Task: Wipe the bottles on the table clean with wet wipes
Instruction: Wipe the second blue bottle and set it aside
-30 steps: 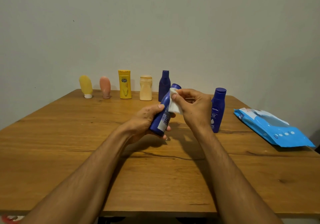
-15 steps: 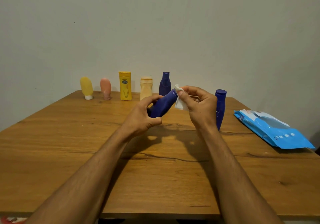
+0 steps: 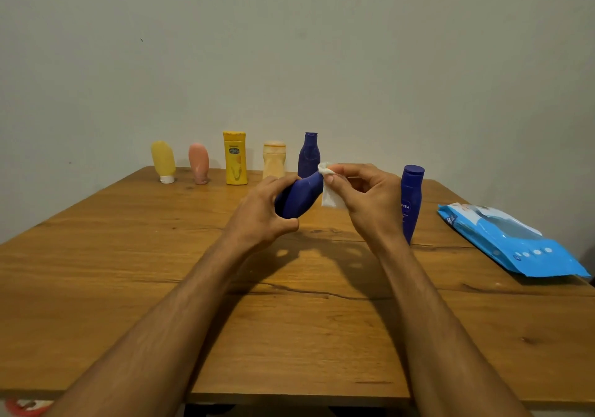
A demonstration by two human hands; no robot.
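Head cam: L hand (image 3: 260, 213) is gripping the blue bottle (image 3: 301, 199) round its lower body, holding it tilted above the counter (image 3: 128, 255), cap end pointing up and right toward the R hand (image 3: 370, 201). R hand is pinching a white wipe (image 3: 330, 197) btwn thumb & fingers, pressing it against the cap end. Nivea bottle (image 3: 411, 204) is standing upright just behind the R hand. Pack (image 3: 512, 242) is lying further right. Back row (image 3: 235, 159) of five bottles is standing at the far edge.
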